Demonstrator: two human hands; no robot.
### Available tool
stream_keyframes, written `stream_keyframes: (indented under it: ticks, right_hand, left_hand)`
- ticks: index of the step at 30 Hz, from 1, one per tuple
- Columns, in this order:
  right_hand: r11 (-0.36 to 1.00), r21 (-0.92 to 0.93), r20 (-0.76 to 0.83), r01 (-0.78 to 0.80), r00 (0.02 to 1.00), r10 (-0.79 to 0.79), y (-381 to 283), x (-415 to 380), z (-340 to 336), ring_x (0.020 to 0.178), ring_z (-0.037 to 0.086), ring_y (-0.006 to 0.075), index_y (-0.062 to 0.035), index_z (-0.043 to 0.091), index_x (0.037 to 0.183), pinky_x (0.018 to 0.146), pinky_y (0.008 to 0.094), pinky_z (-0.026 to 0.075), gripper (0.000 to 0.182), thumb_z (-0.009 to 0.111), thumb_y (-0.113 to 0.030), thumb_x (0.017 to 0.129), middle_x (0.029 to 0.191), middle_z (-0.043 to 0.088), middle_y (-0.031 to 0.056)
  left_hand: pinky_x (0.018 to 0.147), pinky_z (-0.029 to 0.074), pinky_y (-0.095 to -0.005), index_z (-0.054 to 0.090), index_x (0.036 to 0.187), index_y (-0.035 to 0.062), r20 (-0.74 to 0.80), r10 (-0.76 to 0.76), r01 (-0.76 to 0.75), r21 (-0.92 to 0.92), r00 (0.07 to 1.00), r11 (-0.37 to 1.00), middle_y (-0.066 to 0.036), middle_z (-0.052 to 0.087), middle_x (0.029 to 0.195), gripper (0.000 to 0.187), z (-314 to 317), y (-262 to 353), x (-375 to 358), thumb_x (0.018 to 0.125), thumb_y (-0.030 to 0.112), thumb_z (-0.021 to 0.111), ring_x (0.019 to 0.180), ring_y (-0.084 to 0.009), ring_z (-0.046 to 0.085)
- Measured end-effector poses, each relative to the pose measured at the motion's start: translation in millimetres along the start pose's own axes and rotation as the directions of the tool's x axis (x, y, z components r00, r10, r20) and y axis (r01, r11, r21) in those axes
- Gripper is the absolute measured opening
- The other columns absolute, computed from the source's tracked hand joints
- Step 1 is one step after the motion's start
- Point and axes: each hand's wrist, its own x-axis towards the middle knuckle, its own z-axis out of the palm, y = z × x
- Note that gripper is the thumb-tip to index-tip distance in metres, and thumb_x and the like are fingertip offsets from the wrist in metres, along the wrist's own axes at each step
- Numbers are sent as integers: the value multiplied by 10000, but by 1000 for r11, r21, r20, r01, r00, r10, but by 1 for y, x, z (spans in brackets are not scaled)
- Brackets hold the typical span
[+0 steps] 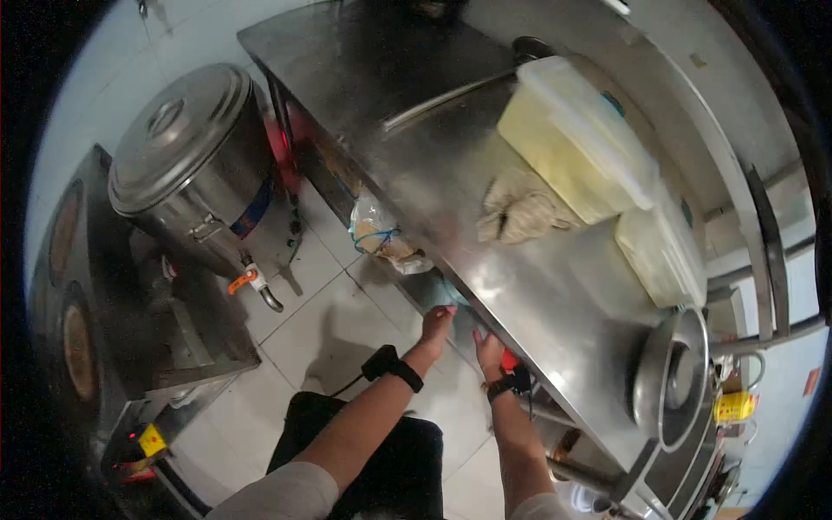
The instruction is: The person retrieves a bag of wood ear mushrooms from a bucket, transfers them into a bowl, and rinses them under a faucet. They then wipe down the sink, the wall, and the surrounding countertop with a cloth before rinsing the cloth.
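Both my hands reach down beside the front edge of a steel table (520, 312), toward its lower level. My left hand (438, 324) has its fingers curled, close to a pale bluish, see-through thing (446, 295) that looks like thin plastic. Whatever the fingers hold is too small to make out. My right hand (489, 354) is just to the right, with its thumb apart from the fingers and nothing visible in it. Beyond my hands, a clear plastic bag (374, 217) with blue string and brownish contents sits below the table edge.
A large lidded steel pot (186, 147) with an orange-handled tap (245, 282) stands left, near a stove (95, 321). On the table are a crumpled cloth (520, 210), a plastic tub (563, 134), another tub (663, 247) and a steel basin (663, 381).
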Motion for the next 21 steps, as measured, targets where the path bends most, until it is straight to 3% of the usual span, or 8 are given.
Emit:
stream_keyframes:
  ticks: [2, 4, 6, 8, 9, 13, 15, 21]
  right_hand:
    - [994, -4, -118, 107, 987, -107, 7, 15, 18, 1004, 508, 367, 13, 502, 1089, 846, 399, 405, 447, 636, -279, 778, 1111, 522, 230]
    - [793, 554, -123, 253, 967, -223, 21, 32, 39, 1054, 473, 370, -12, 479, 1156, 882, 404, 378, 471, 642, -246, 780, 1137, 510, 215]
    - [985, 114, 22, 127, 991, -131, 7, 43, 33, 1044, 482, 331, -52, 498, 1144, 892, 400, 359, 427, 640, -203, 771, 1086, 544, 168]
    - [894, -187, -223, 408, 869, -443, 47, 59, 59, 1057, 461, 332, -71, 512, 1125, 906, 420, 338, 427, 655, -196, 743, 1100, 530, 155]
    - [955, 91, -103, 283, 956, -274, 41, 55, 51, 1087, 419, 360, -76, 499, 1134, 925, 451, 310, 464, 667, -194, 718, 1152, 481, 173]
    - [901, -309, -639, 306, 635, -435, 63, 86, 76, 1102, 379, 400, -54, 498, 1091, 929, 518, 274, 454, 689, -208, 709, 1162, 464, 200]
    - [855, -303, -659, 421, 556, -507, 67, 95, 80, 1025, 427, 382, -68, 526, 1061, 867, 487, 326, 426, 696, -198, 692, 1094, 492, 177]
    - [826, -368, -553, 427, 614, -564, 60, 94, 77, 967, 486, 305, -84, 575, 999, 830, 429, 358, 368, 696, -217, 679, 986, 553, 115]
  left_hand:
    - [751, 418, -313, 593, 827, 64, 38, 308, -309, 184, 951, 933, -56, 591, 837, 82, -4, -35, 58, 757, 103, 574, 813, -213, 544]
    - [758, 415, -332, 584, 801, 66, 144, 571, -581, 347, 808, 736, -70, 581, 829, 72, -17, -41, 94, 735, 56, 557, 820, -249, 543]
    - [780, 400, -356, 565, 744, 87, 478, 816, -811, 585, 325, -19, -74, 558, 840, 108, -32, 12, 93, 679, 6, 535, 857, -274, 521]
    - [787, 393, -355, 560, 752, 90, 567, 800, -859, 492, 195, -140, -59, 555, 867, 114, -57, 17, 136, 673, 12, 539, 879, -253, 515]
    - [793, 386, -354, 555, 761, 93, 642, 763, -877, 408, 77, -255, -44, 553, 894, 122, -68, 19, 156, 666, 17, 542, 901, -232, 510]
    - [801, 389, -346, 549, 808, 93, 748, 662, -830, 347, -35, -436, -35, 549, 930, 153, -77, 16, 211, 668, 31, 548, 919, -217, 508]
    - [819, 392, -345, 544, 874, 105, 831, 485, -816, 68, -272, -575, -26, 543, 1001, 212, -74, 1, 230, 669, 51, 556, 963, -208, 501]
    - [825, 400, -340, 563, 994, 147, 887, 343, -778, -29, -310, -628, -8, 515, 1152, 293, -60, -7, 217, 706, 93, 568, 981, -207, 498]
